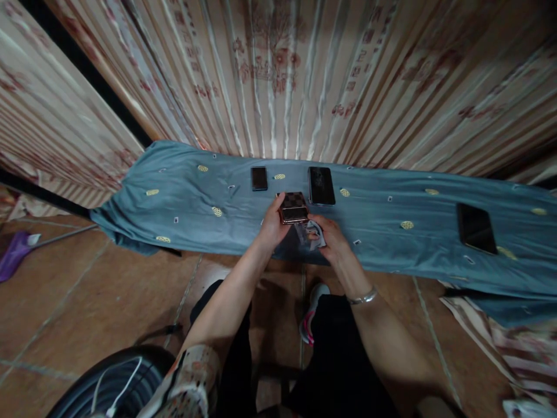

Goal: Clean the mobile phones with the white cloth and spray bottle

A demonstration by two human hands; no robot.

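My left hand [274, 223] is closed around the left side of a small flat brown-checkered case [293, 201] with a shiny copper-coloured edge. A darker, glossy band runs along its near part; I cannot tell exactly what the item is. In my right hand [331, 235], pinched, is a crumpled grey cloth [316, 232], close against the case's lower right corner. Just beyond the hands, a small dark flat device [259, 179] lies on the blue fabric. To its right rests a larger black phone-like device [321, 186].
A blue pineapple-print cloth [243, 226] covers the long narrow surface. At the right lies a black tablet-like device [476, 227]. Pleated curtains [278, 87] hang behind. On the floor are a purple broom head [16, 254] and a dark round ribbed object with a white cable [126, 386].
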